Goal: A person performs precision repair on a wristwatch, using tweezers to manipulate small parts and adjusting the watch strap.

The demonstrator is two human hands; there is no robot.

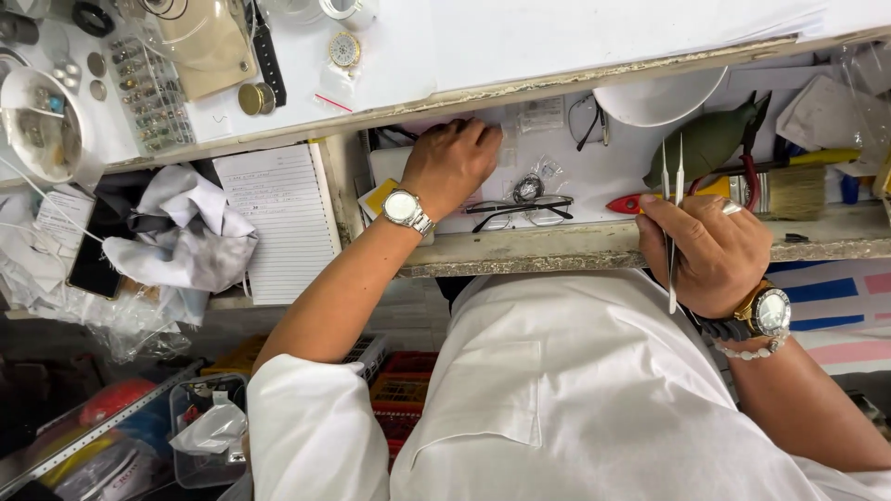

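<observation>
The right hand (716, 252) is closed in a firm grip around two thin metal tweezers (674, 209) at the front edge of the open drawer (594, 243), while the left hand (452, 162), fingers curled and empty as far as visible, reaches into the drawer near the black eyeglasses (520, 211).

Seen from straight above: white worktop (557, 37) with a worn, chipped front edge, and under it an open drawer (594, 246) with a scuffed grey lip. To one side, a lower shelf (232, 301) bearing a lined notepad (278, 218) and crumpled grey cloth (181, 232). Further down, clear plastic bins (200, 436) and red crates (404, 390) over a dim floor. Bright, even light on top.
</observation>
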